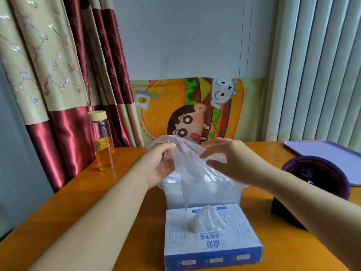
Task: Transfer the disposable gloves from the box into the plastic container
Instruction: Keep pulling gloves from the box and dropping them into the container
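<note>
Here, over my remote link, I am watching the left hand [158,165] gripping a clear glove [187,167] by its upper edge, its fingers curling round the bunched film; the right hand [230,163] is hovering just beside it with fingers held straight and spread, the fingertips [204,155] touching the film and holding nothing. The glove is hanging in the air between both hands, draping down in front of the see-through container [224,194], its lowest tip dangling just above the far edge of the box [213,245]; the container is sitting on the table [117,202] directly behind the box, and I cannot tell through its cloudy wall how much is lying inside. The white and blue box is lying flat nearest to me; a second glove [207,220] is poking up in a peak out of its top slot. To the left, a bottle [103,141] with a pale cap and amber liquid is standing upright near the red and beige curtain [58,75]; a cartoon cloth [195,108] is leaning against the wall behind the hands; to the right, a purple-rimmed dark object [316,177] is standing near a pale tray [328,153], in front of grey blinds [322,65].
</note>
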A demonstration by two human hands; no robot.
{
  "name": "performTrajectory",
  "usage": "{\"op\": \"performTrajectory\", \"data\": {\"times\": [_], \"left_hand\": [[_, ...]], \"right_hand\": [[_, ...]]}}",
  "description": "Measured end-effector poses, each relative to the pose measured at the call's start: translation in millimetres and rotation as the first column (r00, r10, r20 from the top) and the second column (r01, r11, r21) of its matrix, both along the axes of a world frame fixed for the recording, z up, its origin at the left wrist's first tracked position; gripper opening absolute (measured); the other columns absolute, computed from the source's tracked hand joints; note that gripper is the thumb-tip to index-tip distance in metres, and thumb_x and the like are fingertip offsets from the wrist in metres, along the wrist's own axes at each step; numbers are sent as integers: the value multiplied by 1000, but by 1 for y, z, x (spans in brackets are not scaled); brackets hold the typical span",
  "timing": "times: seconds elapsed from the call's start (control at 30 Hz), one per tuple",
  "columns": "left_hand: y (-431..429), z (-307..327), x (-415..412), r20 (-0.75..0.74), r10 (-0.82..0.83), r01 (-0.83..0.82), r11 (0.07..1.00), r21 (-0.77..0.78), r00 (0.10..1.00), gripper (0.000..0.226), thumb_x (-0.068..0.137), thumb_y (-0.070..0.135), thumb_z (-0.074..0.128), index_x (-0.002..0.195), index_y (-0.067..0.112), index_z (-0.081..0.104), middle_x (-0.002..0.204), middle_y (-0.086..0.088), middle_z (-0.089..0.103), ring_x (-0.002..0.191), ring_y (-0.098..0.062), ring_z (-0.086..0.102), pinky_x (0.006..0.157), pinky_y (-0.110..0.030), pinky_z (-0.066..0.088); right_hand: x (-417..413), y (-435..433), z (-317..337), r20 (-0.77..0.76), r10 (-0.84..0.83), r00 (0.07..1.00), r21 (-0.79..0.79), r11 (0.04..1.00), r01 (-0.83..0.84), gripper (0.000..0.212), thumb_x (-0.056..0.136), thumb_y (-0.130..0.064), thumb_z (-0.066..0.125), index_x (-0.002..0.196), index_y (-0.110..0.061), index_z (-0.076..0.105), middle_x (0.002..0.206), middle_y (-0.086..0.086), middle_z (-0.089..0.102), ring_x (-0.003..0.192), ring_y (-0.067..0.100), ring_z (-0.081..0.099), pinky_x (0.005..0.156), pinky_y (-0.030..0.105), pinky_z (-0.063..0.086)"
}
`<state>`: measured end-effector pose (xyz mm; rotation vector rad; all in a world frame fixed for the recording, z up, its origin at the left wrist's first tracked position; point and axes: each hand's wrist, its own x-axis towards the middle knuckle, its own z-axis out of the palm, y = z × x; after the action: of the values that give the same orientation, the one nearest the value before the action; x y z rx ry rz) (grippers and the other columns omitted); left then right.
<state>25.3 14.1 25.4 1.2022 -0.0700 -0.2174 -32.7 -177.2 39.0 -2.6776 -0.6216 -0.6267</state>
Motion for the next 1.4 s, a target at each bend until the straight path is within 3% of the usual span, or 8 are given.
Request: {"op": "performTrajectory", "data": {"times": [0.1, 0.33, 0.5, 0.7, 0.83, 1.0, 1.2, 1.4], "left_hand": [[11, -2, 4, 25, -96, 96, 995, 9, 995, 13, 95, 16, 55, 103, 13, 65, 81, -4, 67, 76, -16, 64, 70, -30, 54], [33, -7, 24, 8, -139, 132, 958, 256, 990, 19, 97, 9, 50, 108, 9, 67, 103, -11, 70, 94, -23, 66, 79, -37, 55], [44, -8, 48, 168, 119, -196, 791, 579, 979, 32, 97, 8, 52, 127, 12, 57, 118, -8, 63, 100, -18, 62, 78, -30, 53], [14, 14, 42, 826, -127, -678, 509, 529, 549, 28, 96, 10, 51, 120, 20, 62, 120, 6, 58, 102, -1, 51, 83, -7, 38], [-35, 3, 33, 382, -660, -351, 187, 918, 647, 33, 97, 33, 52, 129, 27, 58, 133, 7, 56, 115, -10, 52, 94, -24, 40], [-50, -16, 58, -28, -661, -140, -200, 970, 750, 41, 96, 39, 51, 136, 28, 52, 147, 2, 43, 131, -21, 42, 104, -35, 39], [-46, -27, 78, -133, -669, -86, -284, 955, 731, 35, 95, 36, 55, 130, 30, 57, 146, 4, 44, 126, -20, 46, 101, -30, 39], [-51, -38, 82, -223, -650, -29, -353, 935, 726, 34, 96, 29, 51, 129, 24, 60, 132, 2, 58, 115, -19, 55, 99, -33, 47]], "right_hand": [[13, 1, 2, -7, -53, 999, 52, 997, 53, 32, 89, -21, 64, 120, -24, 64, 123, -11, 63, 111, -1, 56, 82, -9, 27], [38, -5, 10, 96, -167, 981, 161, 976, 150, 37, 83, -3, 64, 116, -17, 67, 113, -1, 67, 98, 12, 61, 93, 22, 47], [68, -16, 7, -21, -268, 963, 23, 963, 268, 47, 77, 4, 55, 120, -13, 64, 121, 3, 62, 107, 18, 56, 86, 17, 37], [99, -27, -12, -163, -349, 923, -85, 937, 339, 51, 80, 0, 56, 130, -11, 56, 132, 6, 56, 124, 21, 49, 103, 28, 38], [109, -30, -21, -188, -398, 898, -30, 916, 399, 48, 82, 2, 56, 128, -11, 57, 132, 8, 56, 122, 23, 50, 98, 28, 41], [115, -37, -34, -180, -430, 885, -3, 900, 436, 41, 85, 2, 57, 123, -14, 61, 129, 6, 53, 116, 25, 53, 93, 31, 45], [104, -30, -38, 117, -289, 950, -389, 867, 312, 31, 92, -21, 57, 122, -30, 61, 133, -6, 46, 121, 18, 40, 96, 30, 40], [108, -19, -48, -444, -261, 857, -497, 868, 6, 72, 84, -39, 68, 146, -21, 34, 146, -1, 40, 131, 18, 38, 107, 27, 31]]}}
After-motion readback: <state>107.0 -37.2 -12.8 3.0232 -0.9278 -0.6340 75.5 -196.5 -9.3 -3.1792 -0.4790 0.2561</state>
